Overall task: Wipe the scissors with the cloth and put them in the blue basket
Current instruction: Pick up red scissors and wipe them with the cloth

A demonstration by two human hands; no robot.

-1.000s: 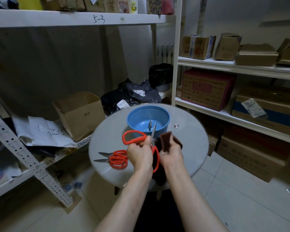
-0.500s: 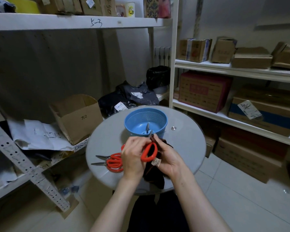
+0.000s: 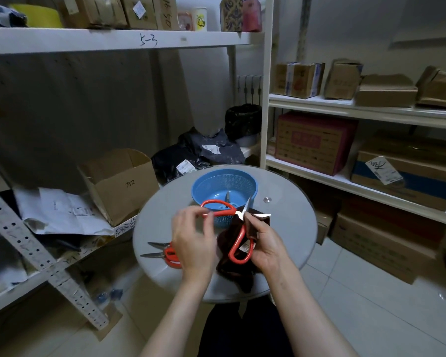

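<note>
Red-handled scissors (image 3: 236, 237) are spread wide open above the round table, in front of the blue basket (image 3: 250, 186). My left hand (image 3: 192, 237) pinches the upper handle loop. My right hand (image 3: 267, 243) holds the dark brown cloth (image 3: 229, 266) against the lower handle and the blades. One blade points up at the basket, the other points right. A second pair of red-handled scissors (image 3: 165, 252) lies on the table to the left, partly hidden by my left hand. A blade tip of another pair shows inside the basket.
The round grey glass table (image 3: 289, 228) stands between white shelving units. An open cardboard box (image 3: 121, 184) and papers lie on the left shelf, black bags behind the basket, and cartons on the right shelves (image 3: 371, 191). White tiled floor lies to the right.
The scissors went from shut and bunched between both hands to spread wide open. My left hand moved left with one handle loop; my right hand keeps the cloth on the other.
</note>
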